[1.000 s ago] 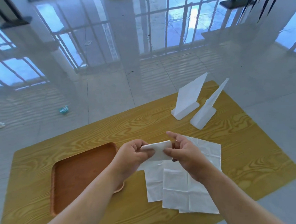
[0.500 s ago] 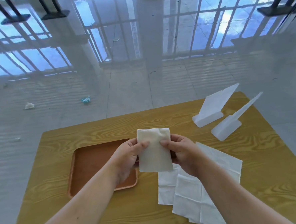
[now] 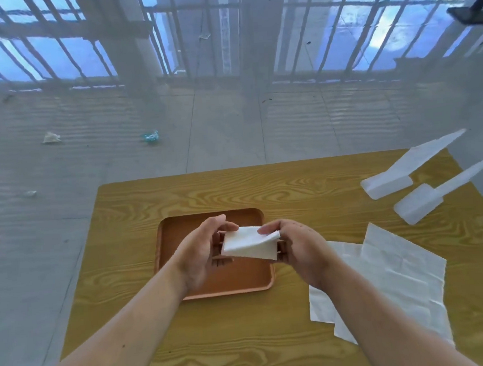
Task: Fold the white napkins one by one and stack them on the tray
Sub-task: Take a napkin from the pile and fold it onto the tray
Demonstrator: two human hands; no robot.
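A folded white napkin point(image 3: 249, 243) hangs in the air just above the brown wooden tray point(image 3: 181, 229), which holds nothing else that I can see. My left hand point(image 3: 202, 250) pinches its left edge and my right hand point(image 3: 298, 247) grips its right edge, thumb on top. Both hands hover over the tray's right half. Unfolded white napkins point(image 3: 404, 274) lie overlapping on the yellow wood-grain table point(image 3: 179, 198) to the right of the tray, partly hidden by my right forearm.
Two white plastic stands point(image 3: 403, 173) rest at the table's far right corner. Beyond the table is a glossy tiled floor with small scraps of litter point(image 3: 150, 137) and a dark chair base point(image 3: 470, 13) at the far right.
The napkin has gone from held upright in front of me to tilted flat and lower, and both hands have carried it left, over the tray.
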